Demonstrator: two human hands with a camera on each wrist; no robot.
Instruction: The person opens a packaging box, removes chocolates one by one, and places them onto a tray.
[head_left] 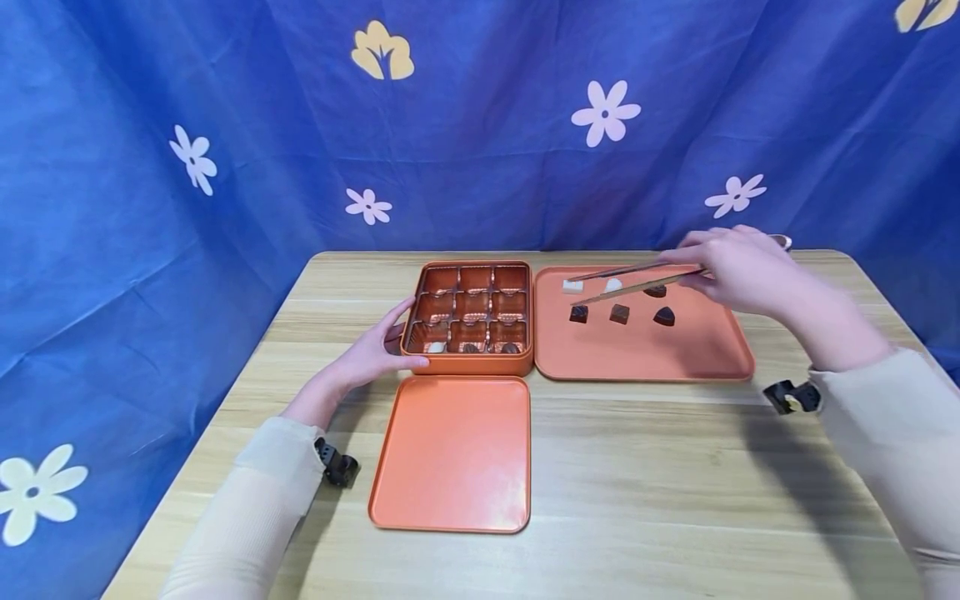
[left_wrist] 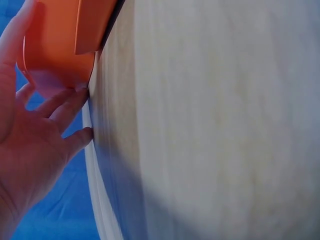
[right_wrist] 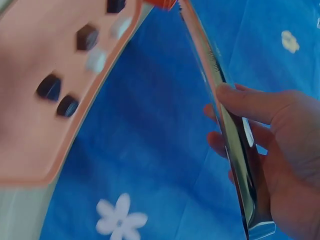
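My left hand rests against the left side of an orange box, thumb at its front corner. In the left wrist view its fingers reach straight along the box wall. A clear divided insert fills the box; its front row holds one white chocolate and two dark chocolates. My right hand grips long metal tongs over an orange tray. The tongs' tips are apart, near a white rectangular chocolate at the tray's back left. Several other chocolates, white, brown and dark, lie beside it in two rows.
A square orange lid lies flat in front of the box. The box and the tray stand side by side at the back of the wooden table. Behind the table hangs a blue cloth with flower prints.
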